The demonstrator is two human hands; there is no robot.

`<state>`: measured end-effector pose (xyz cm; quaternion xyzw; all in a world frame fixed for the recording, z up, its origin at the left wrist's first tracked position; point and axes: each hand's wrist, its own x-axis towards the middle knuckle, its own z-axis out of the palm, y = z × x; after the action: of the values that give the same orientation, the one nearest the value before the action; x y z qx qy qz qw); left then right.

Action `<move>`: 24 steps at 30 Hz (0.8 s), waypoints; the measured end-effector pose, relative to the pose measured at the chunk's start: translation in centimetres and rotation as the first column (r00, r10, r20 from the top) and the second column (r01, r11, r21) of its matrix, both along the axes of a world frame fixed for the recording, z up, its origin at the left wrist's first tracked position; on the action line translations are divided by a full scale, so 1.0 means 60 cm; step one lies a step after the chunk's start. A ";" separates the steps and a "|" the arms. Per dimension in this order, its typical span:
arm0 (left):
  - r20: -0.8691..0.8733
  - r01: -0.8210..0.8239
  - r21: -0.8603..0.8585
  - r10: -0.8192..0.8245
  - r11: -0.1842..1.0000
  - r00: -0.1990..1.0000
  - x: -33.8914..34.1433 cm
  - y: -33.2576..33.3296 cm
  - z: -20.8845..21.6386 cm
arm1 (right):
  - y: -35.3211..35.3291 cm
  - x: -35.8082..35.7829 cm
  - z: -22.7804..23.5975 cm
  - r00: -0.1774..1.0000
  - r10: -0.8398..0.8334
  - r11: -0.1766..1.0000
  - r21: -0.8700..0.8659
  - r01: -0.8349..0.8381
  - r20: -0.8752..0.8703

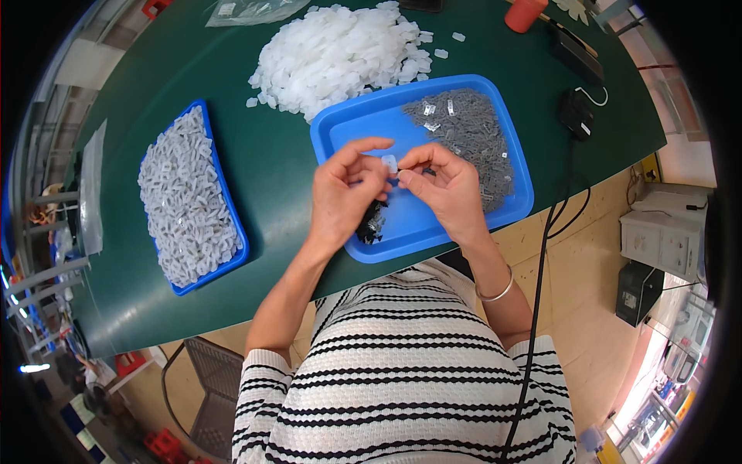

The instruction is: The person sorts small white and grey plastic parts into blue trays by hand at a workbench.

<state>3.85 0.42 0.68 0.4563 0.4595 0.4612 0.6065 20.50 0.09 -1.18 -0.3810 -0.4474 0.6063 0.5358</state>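
Observation:
Both hands meet above the blue tray (363, 127). A small, flat, translucent white plastic piece (389, 163) sits between their fingertips. My left hand (340, 193) grips this piece, its index finger stretched out above it. Thumb and forefinger of my right hand (448, 193) are pinched together at the piece's lower right edge. Something small and dark shows at that pinch, too small to name. Grey small parts (471, 131) are heaped along the tray's right side, with a few white labelled bits on top. Small black pieces (371, 226) lie in the near left corner, partly behind my left hand.
A big pile of translucent white plastic pieces (332, 58) lies on the green table (270, 178) beyond the tray. To the left stands another blue tray (234, 220) full of pale grey parts (185, 193). A black cable (541, 271) hangs over the table's right edge.

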 end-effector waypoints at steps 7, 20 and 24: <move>-0.001 0.011 -0.094 -0.011 0.996 1.000 -0.024 -0.004 -0.011 | -0.010 -0.007 0.010 0.986 0.017 0.999 -0.030 -0.012 0.169; -0.035 -0.108 0.021 0.108 0.994 0.993 -0.021 -0.007 -0.016 | -0.005 0.000 0.023 0.843 -0.186 0.974 0.207 0.091 0.505; -0.053 -0.146 0.008 0.146 0.989 0.988 -0.039 -0.010 -0.008 | 0.007 0.046 0.019 0.602 -0.334 0.911 0.412 0.009 0.725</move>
<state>1.54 -0.18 0.21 0.4348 0.5070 0.4929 0.5577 23.25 0.53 -0.05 -0.5411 -0.7006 0.2288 0.4049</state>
